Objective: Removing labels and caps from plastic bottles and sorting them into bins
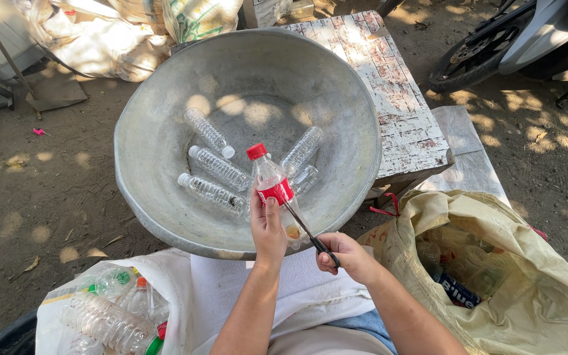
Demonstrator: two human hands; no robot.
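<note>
- left hand [268, 229]: fingers wrapped around a clear plastic bottle [273, 189], thumb laid up along its red label; bottle held upright with red cap on top, just inside the near rim of the metal basin [159, 98].
- right hand [346, 255]: fingers curled through the black handles of scissors [305, 227], thin blades slanting up to the bottle's label; blade tips too fine to tell whether parted or cutting.
- basin: wide, round, dull grey metal, dented and scuffed, dappled with leaf shade; lying against the worn, peeling board [399, 105] at its right edge.
- inside the basin: ribbed clear bottles without labels, three with white caps lying side by side left of centre [215, 167], more toward the right partly hidden behind the held bottle [302, 152].
- near left corner: white woven sack [165, 283] with crumpled clear bottles, green and orange caps showing; cut off by the bottom edge.
- near right: yellowish woven sack [527, 289] open at the mouth, bottles inside dim and hard to make out.
- across the lap: white cloth [218, 283].
- top right: part of a motorbike [514, 39], wheel and grey body only, on bare dirt ground.
- top left: pale bags [93, 39], heaped, cut off.
</note>
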